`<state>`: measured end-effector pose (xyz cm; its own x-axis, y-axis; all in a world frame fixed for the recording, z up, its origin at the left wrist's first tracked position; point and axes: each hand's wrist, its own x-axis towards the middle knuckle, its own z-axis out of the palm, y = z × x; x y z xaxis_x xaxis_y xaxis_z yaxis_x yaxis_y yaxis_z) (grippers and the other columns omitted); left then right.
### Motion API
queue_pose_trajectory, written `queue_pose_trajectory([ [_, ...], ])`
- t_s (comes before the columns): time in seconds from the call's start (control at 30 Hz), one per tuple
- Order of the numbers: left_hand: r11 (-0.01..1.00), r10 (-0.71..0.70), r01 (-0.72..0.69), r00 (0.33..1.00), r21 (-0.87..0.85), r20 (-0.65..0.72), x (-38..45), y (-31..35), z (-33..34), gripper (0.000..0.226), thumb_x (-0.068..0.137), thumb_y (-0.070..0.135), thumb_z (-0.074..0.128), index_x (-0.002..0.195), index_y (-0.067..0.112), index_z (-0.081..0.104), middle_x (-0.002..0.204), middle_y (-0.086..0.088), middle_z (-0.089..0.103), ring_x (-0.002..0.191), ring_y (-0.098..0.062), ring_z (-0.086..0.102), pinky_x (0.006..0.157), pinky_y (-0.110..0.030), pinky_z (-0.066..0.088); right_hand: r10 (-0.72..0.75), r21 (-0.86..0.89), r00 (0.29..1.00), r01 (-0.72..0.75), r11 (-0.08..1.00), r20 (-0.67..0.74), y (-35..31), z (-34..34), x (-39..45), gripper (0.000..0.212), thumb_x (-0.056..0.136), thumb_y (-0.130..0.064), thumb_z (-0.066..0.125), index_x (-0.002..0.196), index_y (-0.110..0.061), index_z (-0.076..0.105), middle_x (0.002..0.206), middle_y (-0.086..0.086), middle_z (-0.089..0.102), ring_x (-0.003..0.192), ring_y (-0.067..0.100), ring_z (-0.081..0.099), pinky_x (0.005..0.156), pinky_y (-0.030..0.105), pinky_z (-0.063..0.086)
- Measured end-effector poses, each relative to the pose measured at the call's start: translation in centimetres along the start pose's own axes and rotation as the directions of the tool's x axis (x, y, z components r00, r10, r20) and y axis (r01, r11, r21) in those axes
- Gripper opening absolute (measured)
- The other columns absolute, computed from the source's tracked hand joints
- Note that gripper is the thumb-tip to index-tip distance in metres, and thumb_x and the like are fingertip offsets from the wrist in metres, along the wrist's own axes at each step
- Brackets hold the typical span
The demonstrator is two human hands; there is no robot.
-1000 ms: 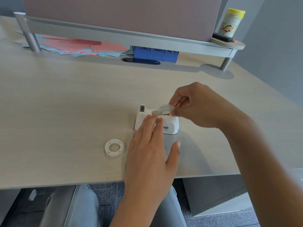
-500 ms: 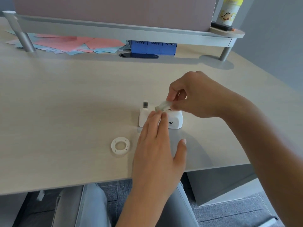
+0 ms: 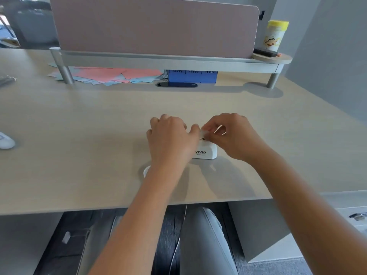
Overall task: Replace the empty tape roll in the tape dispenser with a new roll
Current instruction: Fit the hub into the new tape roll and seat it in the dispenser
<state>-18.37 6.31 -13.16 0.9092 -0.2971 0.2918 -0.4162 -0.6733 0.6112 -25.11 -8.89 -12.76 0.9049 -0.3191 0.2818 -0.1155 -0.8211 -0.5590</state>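
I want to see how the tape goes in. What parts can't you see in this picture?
- Head view: the left hand covers the left part of the tape dispenser, so its cutter end is hidden.
- The new tape roll is mostly hidden between both hands; the right hand blocks whether it is seated.
- The empty white ring is almost fully behind the left forearm.

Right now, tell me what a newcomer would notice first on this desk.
Two bare hands meet at the middle of the desk: the left hand covers the white tape dispenser while the right hand pinches something small and pale at its top. Farther back, pink and blue paper sheets lie fanned under the shelf, and a yellow-lidded canister stands at its right end.
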Motion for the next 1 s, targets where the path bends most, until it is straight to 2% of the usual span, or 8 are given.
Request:
queue_pose_trajectory([
  [0.1,0.997,-0.075,0.075,0.993,0.001,0.095,0.8,0.7,0.7,0.036,0.09,0.043,0.058,0.071,0.016,0.073,0.077,-0.003,0.068,0.096,-0.034,0.055,0.08,-0.04,0.043,-0.011,0.024,1.0,0.011,1.0,0.002,0.4,0.2,0.1,0.009,0.092,-0.017,0.075,0.098,-0.022,0.08,0.092,-0.006,0.072,0.079,0.01,0.067,0.076,0.025,0.051],
  [0.17,0.995,-0.095,0.096,0.991,-0.012,0.092,1.0,1.0,0.8,0.029,0.087,0.038,0.063,0.07,0.017,0.075,0.071,0.001,0.069,0.091,-0.033,0.061,0.079,-0.039,0.045,-0.014,0.04,1.0,0.015,0.999,-0.002,0.7,0.3,0.3,0.009,0.092,-0.019,0.075,0.098,-0.022,0.081,0.094,-0.005,0.073,0.079,0.01,0.068,0.076,0.025,0.053],
  [0.3,0.983,-0.127,0.136,0.989,-0.126,0.077,1.1,1.3,0.3,0.011,0.078,0.023,0.072,0.076,0.02,0.082,0.078,0.002,0.079,0.084,-0.027,0.072,0.084,-0.042,0.057,-0.013,0.062,1.0,0.013,0.998,-0.001,1.0,0.4,0.3,0.011,0.091,-0.018,0.075,0.098,-0.023,0.081,0.092,-0.007,0.073,0.076,0.006,0.067,0.075,0.025,0.053],
  [0.57,0.969,-0.124,0.146,0.985,-0.201,0.116,1.3,1.5,0.2,0.013,0.078,0.021,0.067,0.077,0.018,0.08,0.083,0.002,0.079,0.089,-0.026,0.073,0.086,-0.044,0.059,0.013,0.055,0.999,-0.011,0.998,-0.041,0.5,0.5,0.0,0.018,0.09,-0.022,0.076,0.108,-0.02,0.075,0.085,-0.014,0.067,0.076,0.009,0.066,0.077,0.028,0.054],
  [0.8,0.935,-0.166,0.183,0.983,-0.304,0.084,2.5,0.4,-1.3,0.022,0.082,0.019,0.064,0.071,0.001,0.068,0.075,-0.011,0.074,0.08,-0.033,0.07,0.07,-0.035,0.054,0.083,0.003,0.996,-0.083,0.997,-0.042,-1.0,0.8,-0.3,0.028,0.088,-0.016,0.071,0.116,-0.021,0.072,0.098,-0.007,0.067,0.097,0.02,0.067,0.086,0.04,0.057],
  [0.87,0.925,-0.175,0.195,0.98,-0.327,0.09,2.7,-0.5,-1.7,0.026,0.081,0.02,0.061,0.068,-0.002,0.063,0.069,-0.015,0.067,0.069,-0.033,0.06,0.066,-0.036,0.053,0.07,-0.037,0.997,-0.072,0.997,-0.034,-1.4,1.0,-0.4,0.028,0.088,-0.021,0.072,0.116,-0.021,0.072,0.105,-0.003,0.067,0.101,0.021,0.067,0.088,0.039,0.057],
  [0.93,0.904,-0.183,0.212,0.977,-0.371,0.113,2.8,-1.4,-2.0,0.022,0.077,0.025,0.057,0.065,0.007,0.06,0.069,-0.012,0.06,0.065,-0.024,0.055,0.068,-0.042,0.059,0.066,-0.073,0.997,-0.068,0.995,-0.032,-1.8,1.4,-0.4,0.031,0.088,-0.029,0.074,0.118,-0.022,0.072,0.113,-0.001,0.065,0.108,0.02,0.064,0.09,0.039,0.055],
  [1.0,0.852,-0.22,0.274,0.961,-0.446,0.169,2.8,-2.3,-2.2,0.018,0.074,0.029,0.054,0.069,0.012,0.059,0.074,-0.012,0.063,0.065,-0.023,0.067,0.076,-0.055,0.065,0.068,-0.114,0.997,-0.071,0.991,-0.033,-2.1,2.0,-0.3,0.036,0.088,-0.035,0.074,0.122,-0.022,0.071,0.119,0.0,0.062,0.114,0.02,0.06,0.09,0.038,0.053],
])
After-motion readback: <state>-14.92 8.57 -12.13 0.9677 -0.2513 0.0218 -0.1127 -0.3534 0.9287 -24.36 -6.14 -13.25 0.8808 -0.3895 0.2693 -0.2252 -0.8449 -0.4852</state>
